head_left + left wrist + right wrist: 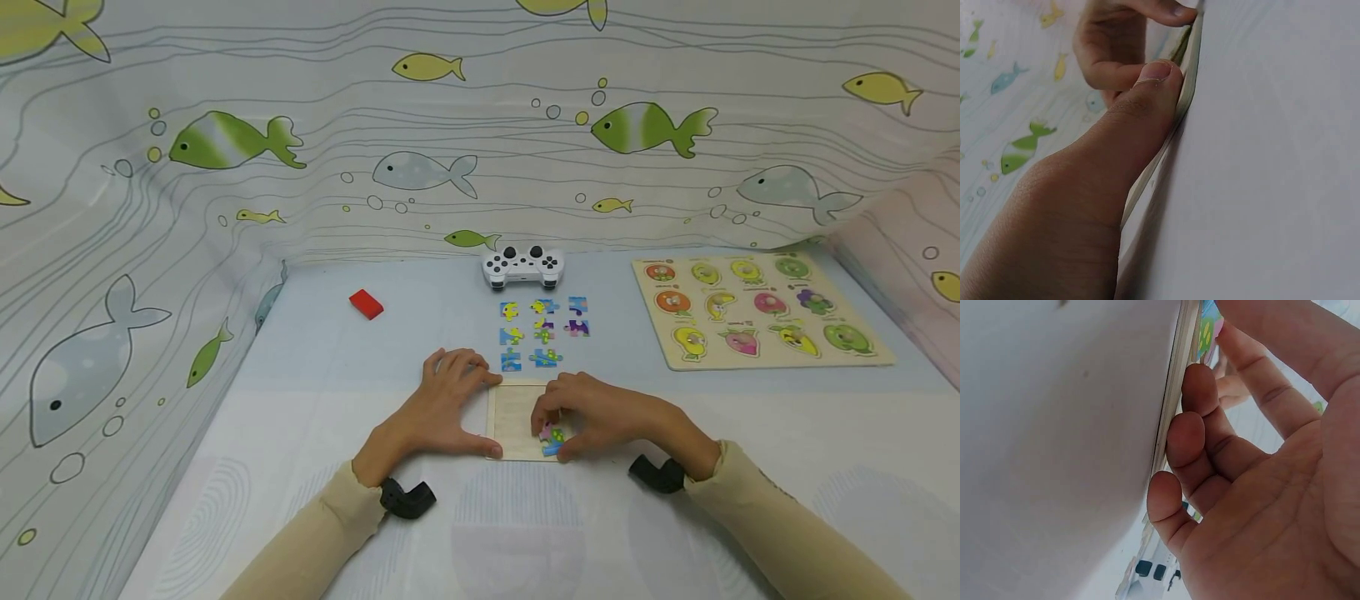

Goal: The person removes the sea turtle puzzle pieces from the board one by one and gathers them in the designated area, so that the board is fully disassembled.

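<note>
A small square wooden puzzle tray (pixel 514 417) lies before the person. The left hand (pixel 450 408) holds its left side, thumb at the near corner and index finger at the far corner. In the left wrist view the thumb (pixel 1154 94) rests on the tray's rim. At the tray's near right corner, the right hand (pixel 600 415) pinches a colourful jigsaw piece (pixel 553 440) between thumb and index finger. Part of that piece is hidden by the fingers. In the right wrist view the other fingers (pixel 1186 439) rest along the tray's edge, loosely curled.
Several loose jigsaw pieces (pixel 543 332) lie in rows just beyond the tray. Behind them is a white game controller (pixel 522 268). A red block (pixel 366 304) sits at the back left, and a wooden fruit puzzle board (pixel 757 315) at the back right.
</note>
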The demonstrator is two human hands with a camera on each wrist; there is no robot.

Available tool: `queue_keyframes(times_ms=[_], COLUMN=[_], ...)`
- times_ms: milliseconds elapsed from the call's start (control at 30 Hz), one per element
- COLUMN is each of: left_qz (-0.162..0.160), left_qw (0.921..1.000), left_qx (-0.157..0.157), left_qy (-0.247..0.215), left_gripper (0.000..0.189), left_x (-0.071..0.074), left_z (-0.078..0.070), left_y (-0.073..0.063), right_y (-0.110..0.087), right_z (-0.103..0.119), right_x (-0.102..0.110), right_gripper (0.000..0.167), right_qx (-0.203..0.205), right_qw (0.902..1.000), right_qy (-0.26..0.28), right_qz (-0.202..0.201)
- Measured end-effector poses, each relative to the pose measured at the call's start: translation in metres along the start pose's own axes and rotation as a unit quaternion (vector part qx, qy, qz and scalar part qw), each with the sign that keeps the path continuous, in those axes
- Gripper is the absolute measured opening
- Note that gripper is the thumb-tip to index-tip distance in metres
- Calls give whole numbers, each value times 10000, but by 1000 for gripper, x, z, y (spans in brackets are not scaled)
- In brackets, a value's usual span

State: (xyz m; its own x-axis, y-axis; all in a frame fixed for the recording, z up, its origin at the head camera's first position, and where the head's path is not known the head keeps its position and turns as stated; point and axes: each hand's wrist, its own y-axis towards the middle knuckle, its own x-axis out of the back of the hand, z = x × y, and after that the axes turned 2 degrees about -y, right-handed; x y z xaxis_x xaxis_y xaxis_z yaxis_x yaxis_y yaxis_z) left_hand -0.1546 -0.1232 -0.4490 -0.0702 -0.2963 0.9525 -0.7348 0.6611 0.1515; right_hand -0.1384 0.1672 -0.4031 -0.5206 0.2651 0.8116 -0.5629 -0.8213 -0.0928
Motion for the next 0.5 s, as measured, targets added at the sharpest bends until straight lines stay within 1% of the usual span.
queue_keyframes(times_ms=[233, 500], left_qz=[44, 19], left_qw=[10000, 10000], left_qx=[63, 54], left_qy=[-20, -49], left_gripper=[93, 92], left_x=[-1, -1], left_z=[0, 1], left_y=[0, 0], right_y=[0, 0], right_z=[-1, 2], right_x=[-1, 0], right_gripper=[32, 31], right_qx=[-41, -95], right_qw=[10000, 9999], right_qy=[-13, 34], right_qz=[66, 99])
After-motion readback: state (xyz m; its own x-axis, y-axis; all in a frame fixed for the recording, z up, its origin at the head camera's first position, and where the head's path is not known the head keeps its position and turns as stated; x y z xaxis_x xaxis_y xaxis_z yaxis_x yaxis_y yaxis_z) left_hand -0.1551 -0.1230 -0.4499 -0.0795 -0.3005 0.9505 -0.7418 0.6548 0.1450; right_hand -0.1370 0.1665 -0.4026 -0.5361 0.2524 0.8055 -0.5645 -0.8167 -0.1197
